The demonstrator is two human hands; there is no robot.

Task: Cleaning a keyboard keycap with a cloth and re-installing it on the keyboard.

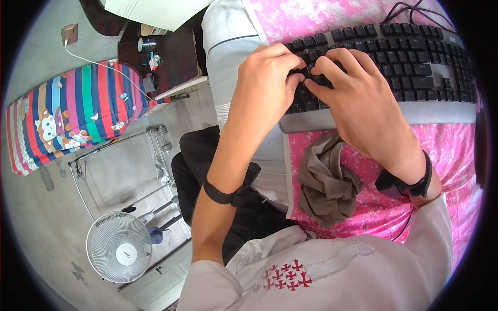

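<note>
A keyboard (422,70) with black keys and a grey frame lies across the upper right, a grey strip (389,114) along its near edge. My left hand (268,77) is at its left end, thumb and index finger bent close together over the keys. Close beside it, my right hand (354,97) reaches over the letter keys with curled fingers, its thumb near the left thumb. Whether either hand pinches something small is hidden by the fingers. A crumpled grey-brown cloth (330,182) lies below the keyboard. Black straps circle both wrists.
The keyboard and cloth rest on a pink patterned cover (373,210). A black cable (418,9) loops behind the keyboard. To the left are a dark wooden table (175,58) with small items, a striped padded cover (89,105), a metal rack (81,186) and a fan (118,248).
</note>
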